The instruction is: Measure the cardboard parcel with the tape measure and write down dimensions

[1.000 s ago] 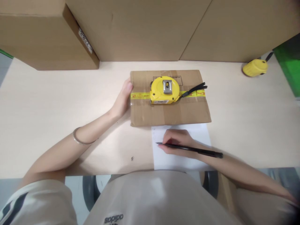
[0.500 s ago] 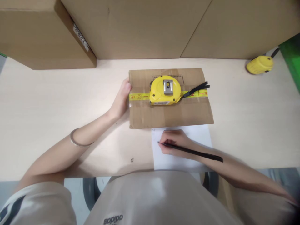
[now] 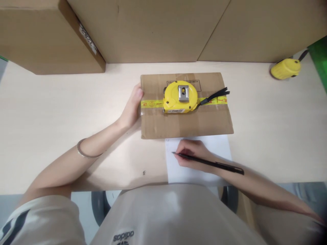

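Your right hand (image 3: 191,153) has its fingers curled closed around a slim black pen (image 3: 208,162), whose tip rests on the left part of a white sheet of paper (image 3: 219,146) lying at the near edge of the pale wooden table (image 3: 51,112). The pen's barrel runs off to the right over your forearm.

Just beyond the sheet sits a flat brown cardboard parcel (image 3: 186,120) sealed with a band of yellow tape; the paper's far edge meets the parcel's near edge. Your left hand (image 3: 131,107) is loosely open, fingers pressed against the parcel's left edge, thumb at its upper corner. On top of the parcel, on the tape band, lies a round yellow tape measure with a metal clip (image 3: 180,97), its black strap (image 3: 214,96) trailing right.

There is bare tabletop to the left of your left arm and to the right of the parcel. At far left stands a large brown cardboard box (image 3: 46,37); tall cardboard panels (image 3: 166,30) line the far edge. A second yellow tape measure (image 3: 285,68) lies at far right, well apart, beside a green object (image 3: 319,58)
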`<state>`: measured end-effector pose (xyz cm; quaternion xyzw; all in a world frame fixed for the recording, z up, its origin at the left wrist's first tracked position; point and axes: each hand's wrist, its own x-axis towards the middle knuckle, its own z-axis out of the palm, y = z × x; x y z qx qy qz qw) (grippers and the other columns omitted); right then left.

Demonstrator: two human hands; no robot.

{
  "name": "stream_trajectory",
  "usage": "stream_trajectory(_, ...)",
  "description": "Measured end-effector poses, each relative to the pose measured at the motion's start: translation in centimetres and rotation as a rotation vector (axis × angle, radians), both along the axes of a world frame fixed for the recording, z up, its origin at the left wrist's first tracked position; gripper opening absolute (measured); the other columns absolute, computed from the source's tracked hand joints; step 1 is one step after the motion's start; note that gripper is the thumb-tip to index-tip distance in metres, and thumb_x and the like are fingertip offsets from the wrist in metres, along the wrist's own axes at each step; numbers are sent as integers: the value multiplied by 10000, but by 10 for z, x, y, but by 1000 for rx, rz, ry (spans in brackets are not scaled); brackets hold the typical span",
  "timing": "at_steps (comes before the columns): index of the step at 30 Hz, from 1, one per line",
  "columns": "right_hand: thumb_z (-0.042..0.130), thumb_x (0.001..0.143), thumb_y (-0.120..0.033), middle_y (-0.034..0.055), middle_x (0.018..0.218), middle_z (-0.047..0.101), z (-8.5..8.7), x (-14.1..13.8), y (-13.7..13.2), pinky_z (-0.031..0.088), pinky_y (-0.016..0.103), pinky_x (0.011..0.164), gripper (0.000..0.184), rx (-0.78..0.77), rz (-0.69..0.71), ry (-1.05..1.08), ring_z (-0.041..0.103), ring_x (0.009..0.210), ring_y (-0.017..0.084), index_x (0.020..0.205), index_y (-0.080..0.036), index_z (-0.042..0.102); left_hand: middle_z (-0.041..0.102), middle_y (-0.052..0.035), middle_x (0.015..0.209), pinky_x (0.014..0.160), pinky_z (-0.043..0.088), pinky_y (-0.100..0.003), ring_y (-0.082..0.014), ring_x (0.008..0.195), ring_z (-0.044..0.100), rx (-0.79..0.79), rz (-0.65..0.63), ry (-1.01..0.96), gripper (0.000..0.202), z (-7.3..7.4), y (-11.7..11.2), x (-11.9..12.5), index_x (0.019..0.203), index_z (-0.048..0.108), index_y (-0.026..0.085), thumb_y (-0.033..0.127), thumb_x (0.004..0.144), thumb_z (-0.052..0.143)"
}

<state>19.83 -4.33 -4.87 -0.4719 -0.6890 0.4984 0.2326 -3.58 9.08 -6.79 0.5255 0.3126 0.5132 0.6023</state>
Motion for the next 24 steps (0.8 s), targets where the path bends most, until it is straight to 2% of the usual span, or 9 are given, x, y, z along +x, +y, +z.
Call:
stream_trajectory(5, 592, 751, -110, -43, 587, 521, 0, -3, 0, 318, 183, 520, 149, 227, 106, -55, 424, 542, 49, 615, -170, 583, 610, -64, 1398, 1182, 431, -445, -312, 1415, 486, -4, 13, 3, 580, 3, -1, 2, 1215, 606, 248, 724, 893, 532)
stream_trajectory(8, 609, 767, -108, -58, 565, 479, -1, -5, -1, 309, 186, 523, 161, 238, 153, -37, 387, 537, 43, 618, -167, 597, 624, -67, 1381, 1186, 429, -462, -319, 1420, 481, -6, 12, 5, 593, 5, -1, 3, 1203, 615, 245, 737, 881, 536)
stream_trajectory(13, 656, 768, -110, -63, 576, 495, -4, -7, -3, 314, 168, 506, 160, 206, 106, -22, 407, 532, 38, 632, -169, 597, 594, -62, 1415, 1218, 394, -456, -303, 1437, 463, -39, -1, -26, 544, 5, -2, 3, 1216, 608, 246, 689, 910, 536)
stream_trajectory(19, 617, 731, -67, -57, 582, 486, -10, 0, -1, 305, 181, 503, 181, 326, 104, 5, 414, 536, 48, 602, -175, 550, 590, -45, 1422, 1232, 369, -428, -300, 1462, 428, -43, 5, -13, 542, 3, -2, 2, 1223, 600, 256, 695, 916, 519)
stream_trajectory(24, 594, 734, -65, -54, 578, 484, -7, 3, 0, 317, 185, 511, 188, 356, 116, -1, 413, 530, 51, 595, -181, 545, 608, -52, 1401, 1204, 404, -428, -308, 1449, 446, -13, -3, -8, 554, 2, -1, 2, 1207, 608, 253, 711, 910, 511)
